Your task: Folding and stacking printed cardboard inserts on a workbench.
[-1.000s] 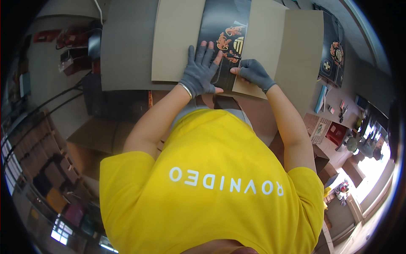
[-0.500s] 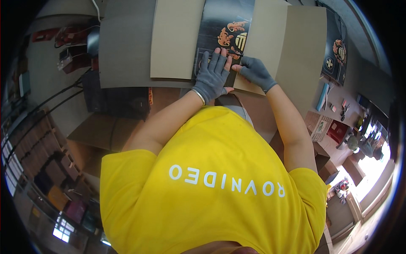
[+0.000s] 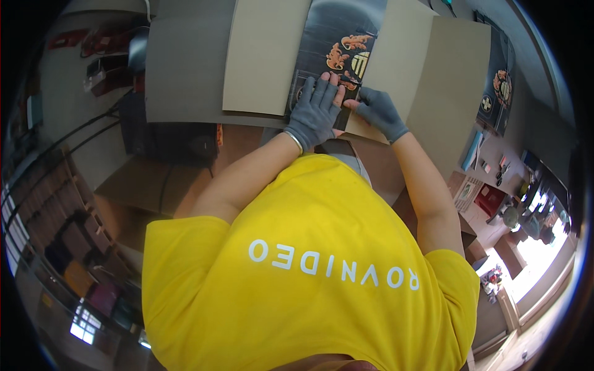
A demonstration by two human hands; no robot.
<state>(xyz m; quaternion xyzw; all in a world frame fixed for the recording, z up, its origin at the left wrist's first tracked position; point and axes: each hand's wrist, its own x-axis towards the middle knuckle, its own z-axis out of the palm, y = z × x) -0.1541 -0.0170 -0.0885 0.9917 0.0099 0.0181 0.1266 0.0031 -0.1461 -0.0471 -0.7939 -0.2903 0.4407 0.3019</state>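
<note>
A dark printed cardboard panel (image 3: 337, 31) with orange food pictures lies in front of me, between plain tan boards. My left hand (image 3: 314, 111), in a grey fingertip-less glove, lies flat on the panel's near end, fingers stretched forward and close together. At the panel's right edge is my right hand (image 3: 378, 112), in a matching glove. Its fingers are curled and the thumb points left against the panel, near my left fingers. What the right fingers hold, if anything, is hidden. A tan board (image 3: 396, 55) lies under and beside the right hand.
Another tan board (image 3: 257, 62) and a grey-brown surface (image 3: 182, 68) spread to the left. Over on the right stands a second dark printed piece (image 3: 498, 80). Scissors (image 3: 502, 170) lie on a surface beyond it. A brown cardboard box (image 3: 139, 185) sits at lower left.
The boards, the printed panel and both hands appear slightly farther right in the picture. Both hands keep nearly the same pose at the panel's near end.
</note>
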